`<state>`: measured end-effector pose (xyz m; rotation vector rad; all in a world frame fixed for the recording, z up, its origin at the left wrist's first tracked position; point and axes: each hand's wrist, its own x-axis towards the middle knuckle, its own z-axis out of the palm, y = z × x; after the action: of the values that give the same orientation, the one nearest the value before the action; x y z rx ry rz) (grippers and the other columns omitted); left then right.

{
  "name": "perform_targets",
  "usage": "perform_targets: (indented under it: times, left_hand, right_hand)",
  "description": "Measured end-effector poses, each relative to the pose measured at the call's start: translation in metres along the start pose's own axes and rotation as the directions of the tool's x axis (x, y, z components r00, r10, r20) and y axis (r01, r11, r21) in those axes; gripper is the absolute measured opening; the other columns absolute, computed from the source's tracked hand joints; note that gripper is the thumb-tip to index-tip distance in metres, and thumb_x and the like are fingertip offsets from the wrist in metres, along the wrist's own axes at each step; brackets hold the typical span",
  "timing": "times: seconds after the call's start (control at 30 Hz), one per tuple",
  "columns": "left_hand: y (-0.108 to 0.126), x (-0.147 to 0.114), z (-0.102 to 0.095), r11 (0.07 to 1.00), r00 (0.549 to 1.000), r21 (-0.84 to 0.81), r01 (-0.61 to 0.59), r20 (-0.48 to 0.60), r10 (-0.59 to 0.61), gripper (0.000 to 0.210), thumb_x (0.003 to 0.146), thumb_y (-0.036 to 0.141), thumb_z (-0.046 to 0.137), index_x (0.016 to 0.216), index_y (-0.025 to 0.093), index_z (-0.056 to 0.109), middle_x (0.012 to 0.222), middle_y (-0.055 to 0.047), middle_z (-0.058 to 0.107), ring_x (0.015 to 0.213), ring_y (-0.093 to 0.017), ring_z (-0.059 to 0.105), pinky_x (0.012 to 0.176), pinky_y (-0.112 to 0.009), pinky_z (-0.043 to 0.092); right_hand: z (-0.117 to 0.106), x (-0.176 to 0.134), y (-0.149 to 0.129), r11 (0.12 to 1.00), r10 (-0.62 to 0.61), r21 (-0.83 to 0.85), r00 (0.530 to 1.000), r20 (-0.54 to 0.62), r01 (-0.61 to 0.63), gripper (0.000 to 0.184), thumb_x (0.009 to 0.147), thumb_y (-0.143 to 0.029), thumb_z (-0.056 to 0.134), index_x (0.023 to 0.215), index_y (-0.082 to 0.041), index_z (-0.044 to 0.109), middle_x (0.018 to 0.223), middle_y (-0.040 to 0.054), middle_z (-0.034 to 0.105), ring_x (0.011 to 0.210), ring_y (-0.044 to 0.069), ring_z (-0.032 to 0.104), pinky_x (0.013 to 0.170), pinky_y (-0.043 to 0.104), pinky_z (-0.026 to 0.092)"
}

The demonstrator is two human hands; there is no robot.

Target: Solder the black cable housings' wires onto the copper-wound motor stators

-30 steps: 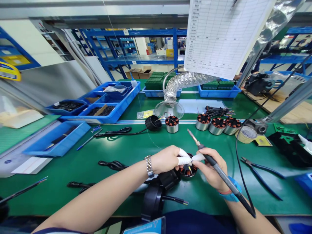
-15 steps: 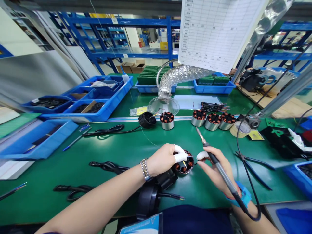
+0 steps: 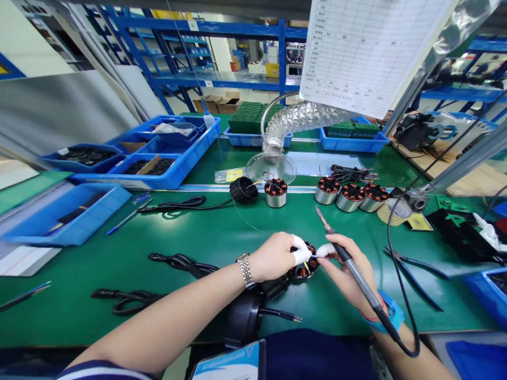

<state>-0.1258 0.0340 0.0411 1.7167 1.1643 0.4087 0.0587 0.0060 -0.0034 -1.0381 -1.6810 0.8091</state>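
My left hand (image 3: 273, 258), with white covers on its fingertips, pinches a thin blue wire (image 3: 314, 256) over a motor stator (image 3: 304, 273) with copper windings. A yellow wire end shows below those fingers. In my right hand (image 3: 352, 279) lies a soldering iron (image 3: 356, 274), its tip pointing up and away to the left. The thumb and covered finger of that hand meet at the blue wire, close to my left fingertips. Part of the stator is hidden behind the left hand. Beside it sit a black housing (image 3: 243, 316) and its cable.
Several stators (image 3: 350, 198) stand in a row behind, near a tape roll (image 3: 394, 211). Pliers (image 3: 415, 274) lie at right. An exhaust hose (image 3: 293, 121) ends above a lone stator (image 3: 275, 193) and a black cap (image 3: 243, 190). Blue bins (image 3: 158, 179) stand at left.
My right thumb and finger have come in to the left hand's fingertips, closing the gap at the wire. The whole view has shifted slightly.
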Motion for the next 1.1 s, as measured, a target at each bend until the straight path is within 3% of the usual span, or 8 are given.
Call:
perform_targets:
  times: [0.13, 0.3, 0.37, 0.5, 0.73, 1.1]
  left_hand:
    - [0.0, 0.0, -0.003, 1.0, 1.0, -0.001, 0.001, -0.006, -0.001, 0.022, 0.074, 0.029, 0.05, 0.069, 0.012, 0.063, 0.067, -0.002, 0.061, 0.064, -0.014, 0.053, 0.061, -0.022, 0.039]
    - [0.006, -0.002, -0.005, 0.997, 1.0, 0.071, -0.018, 0.012, 0.018, 0.022, 0.074, 0.028, 0.048, 0.066, 0.013, 0.061, 0.065, -0.001, 0.06, 0.063, -0.013, 0.052, 0.06, -0.022, 0.038]
    - [0.009, -0.001, -0.004, 0.992, 1.0, 0.123, -0.011, 0.009, 0.01, 0.022, 0.074, 0.029, 0.048, 0.064, 0.013, 0.06, 0.062, -0.001, 0.059, 0.059, -0.012, 0.051, 0.058, -0.022, 0.038]
    - [0.012, 0.002, -0.004, 0.981, 1.0, 0.196, 0.005, 0.016, -0.008, 0.021, 0.074, 0.031, 0.048, 0.065, 0.015, 0.059, 0.06, 0.0, 0.059, 0.056, -0.012, 0.051, 0.055, -0.022, 0.037]
    - [0.014, 0.005, -0.006, 0.978, 1.0, 0.208, 0.002, 0.022, -0.006, 0.021, 0.075, 0.03, 0.047, 0.064, 0.015, 0.058, 0.064, -0.001, 0.061, 0.06, -0.013, 0.053, 0.058, -0.022, 0.038]
    - [0.014, 0.002, -0.006, 0.982, 1.0, 0.189, 0.001, 0.024, -0.006, 0.022, 0.075, 0.03, 0.047, 0.065, 0.015, 0.06, 0.067, -0.002, 0.063, 0.063, -0.014, 0.056, 0.062, -0.023, 0.041]
  right_hand:
    - [-0.005, -0.005, -0.001, 1.0, -0.007, 0.025, 1.0, -0.016, 0.007, 0.042, 0.075, -0.016, 0.062, 0.113, -0.024, 0.048, 0.092, 0.0026, 0.063, 0.08, 0.014, 0.063, 0.074, 0.028, 0.053]
    - [-0.027, -0.016, -0.014, 0.965, -0.086, -0.254, 0.992, -0.097, 0.059, 0.026, 0.078, -0.02, 0.058, 0.104, -0.023, 0.057, 0.09, 0.0029, 0.066, 0.076, 0.014, 0.064, 0.069, 0.024, 0.051]
    - [-0.039, -0.022, -0.02, 0.936, -0.167, -0.329, 0.981, -0.094, 0.128, 0.027, 0.081, -0.024, 0.055, 0.107, -0.022, 0.058, 0.09, 0.0044, 0.066, 0.076, 0.015, 0.063, 0.068, 0.026, 0.051]
    - [-0.058, -0.031, -0.029, 0.916, -0.307, -0.28, 0.951, -0.029, 0.287, 0.032, 0.08, -0.021, 0.053, 0.111, -0.02, 0.059, 0.087, 0.0062, 0.064, 0.077, 0.019, 0.06, 0.065, 0.031, 0.047]
    - [-0.063, -0.036, -0.031, 0.978, -0.189, -0.1, 0.98, -0.062, 0.182, 0.028, 0.076, -0.01, 0.053, 0.1, -0.019, 0.066, 0.071, 0.0039, 0.059, 0.064, 0.016, 0.054, 0.058, 0.031, 0.042]
    - [-0.055, -0.036, -0.027, 0.99, -0.135, -0.045, 0.984, -0.112, 0.131, 0.026, 0.077, -0.01, 0.054, 0.096, -0.021, 0.067, 0.07, 0.0045, 0.06, 0.063, 0.017, 0.052, 0.06, 0.033, 0.041]
